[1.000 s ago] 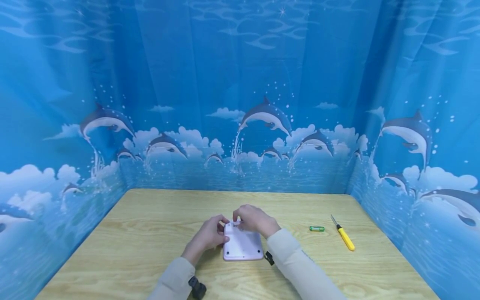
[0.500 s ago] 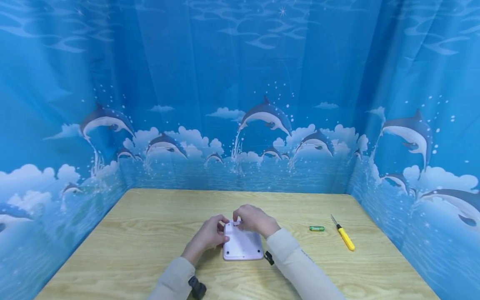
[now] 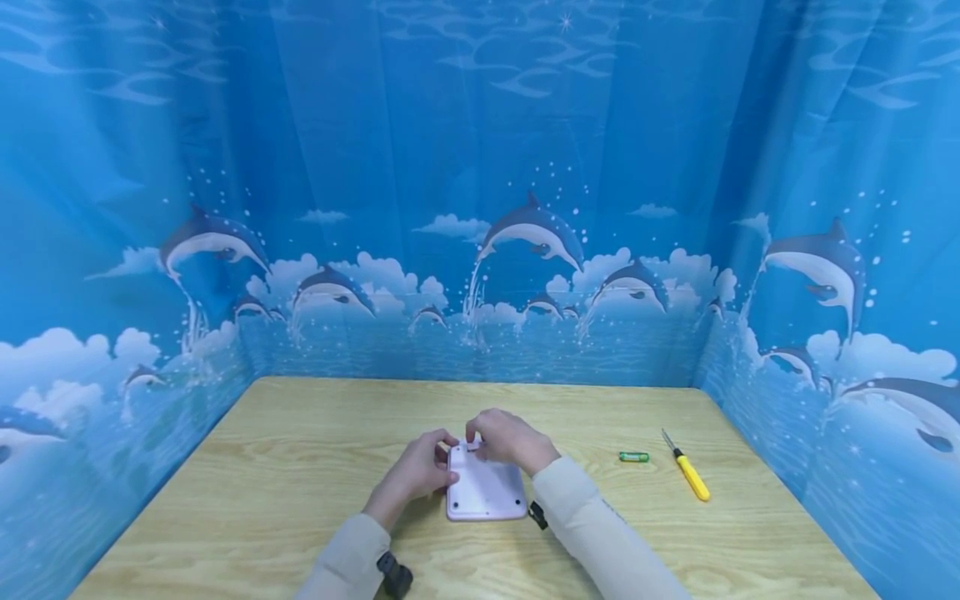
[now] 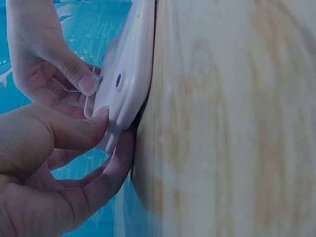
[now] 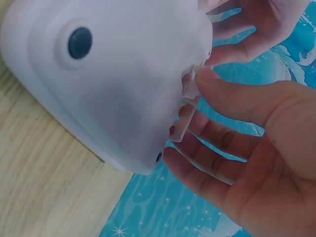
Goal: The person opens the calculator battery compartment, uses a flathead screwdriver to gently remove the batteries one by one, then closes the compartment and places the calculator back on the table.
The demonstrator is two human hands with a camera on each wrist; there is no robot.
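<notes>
A pale pink calculator (image 3: 487,487) lies face down at the middle of the table, its back and dark round feet (image 5: 80,43) showing. My left hand (image 3: 416,467) pinches its far left corner, thumb on the back and fingers beneath the edge, as the left wrist view shows. At the far edge, my right hand (image 3: 513,437) holds a small white battery cover (image 5: 185,121) between thumb and fingers. That cover stands tilted at the compartment's opening; in the head view the right hand partly hides it. Whether anything sits inside the compartment cannot be seen.
A green battery (image 3: 633,457) lies on the wooden table (image 3: 337,433) to the right of the calculator. Further right is a screwdriver (image 3: 692,475) with a yellow handle, its tip pointing away. A blue dolphin-print curtain (image 3: 480,208) surrounds the table's back and sides.
The small white cover under my right fingers shifts and tilts slightly. Both hands, the calculator, the battery and the screwdriver keep their places.
</notes>
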